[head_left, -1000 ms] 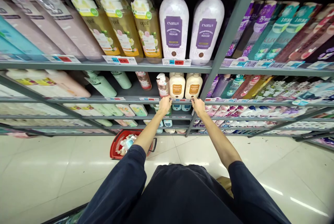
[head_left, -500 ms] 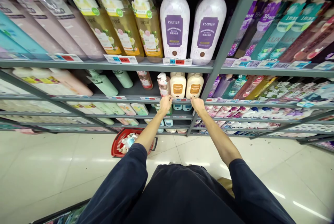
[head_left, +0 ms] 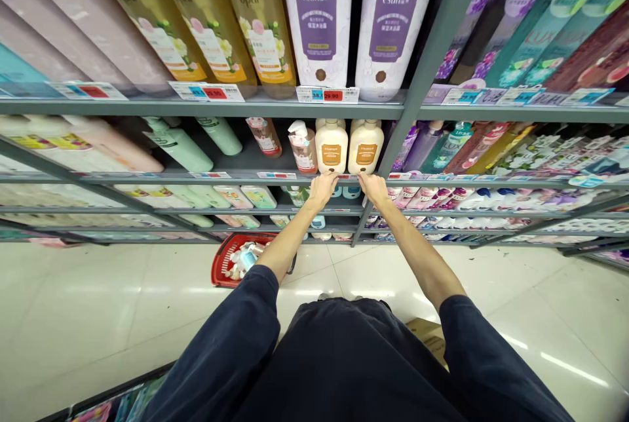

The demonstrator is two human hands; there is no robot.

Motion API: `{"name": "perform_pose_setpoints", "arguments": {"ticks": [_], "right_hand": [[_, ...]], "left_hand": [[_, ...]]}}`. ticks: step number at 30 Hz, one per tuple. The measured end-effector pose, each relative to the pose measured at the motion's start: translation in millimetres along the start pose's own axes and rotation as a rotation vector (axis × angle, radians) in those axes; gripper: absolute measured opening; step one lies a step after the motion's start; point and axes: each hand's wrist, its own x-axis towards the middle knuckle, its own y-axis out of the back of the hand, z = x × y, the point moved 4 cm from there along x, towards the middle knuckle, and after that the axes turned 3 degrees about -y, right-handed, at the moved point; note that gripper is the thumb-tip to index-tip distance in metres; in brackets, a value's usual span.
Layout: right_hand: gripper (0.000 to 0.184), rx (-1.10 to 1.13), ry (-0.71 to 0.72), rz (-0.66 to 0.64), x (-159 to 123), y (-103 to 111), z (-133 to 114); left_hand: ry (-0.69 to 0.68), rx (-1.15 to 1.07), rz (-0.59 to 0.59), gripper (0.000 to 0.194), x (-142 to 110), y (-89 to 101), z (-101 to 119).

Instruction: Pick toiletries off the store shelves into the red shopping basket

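Observation:
Both my arms reach forward to the front edge of a grey shelf (head_left: 236, 176). My left hand (head_left: 323, 190) and my right hand (head_left: 373, 189) pinch the shelf's price strip (head_left: 346, 177), fingers closed on it, a little apart from each other. Just above the hands stand two cream pump bottles with orange labels (head_left: 331, 147) (head_left: 365, 147). A small pink pump bottle (head_left: 303, 146) stands to their left.
Big lilac bottles (head_left: 318, 16) and yellow bottles (head_left: 255, 22) fill the shelf above. A grey upright post (head_left: 417, 91) divides the shelving bays. A red basket (head_left: 233, 258) with bottles sits on the glossy tiled floor. A cardboard box (head_left: 427, 333) lies by my legs.
My left hand has slid right along the shelf edge, closer to my right hand. The view has moved nearer and lower; the top shelf bottles are now cropped.

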Motion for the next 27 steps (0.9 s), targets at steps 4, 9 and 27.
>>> {"name": "perform_pose_setpoints", "arguments": {"ticks": [4, 9, 27], "right_hand": [[0.047, 0.0, 0.017, 0.027, 5, -5, 3], [0.05, -0.006, 0.057, 0.119, 11, -19, 5], [0.056, 0.409, -0.072, 0.304, -56, -58, 10]], "left_hand": [[-0.012, 0.021, 0.018, 0.035, 5, -3.4, -3], [-0.064, 0.079, 0.108, 0.037, 10, -11.1, -7], [0.077, -0.124, 0.286, 0.042, -74, -14.3, -19]]}}
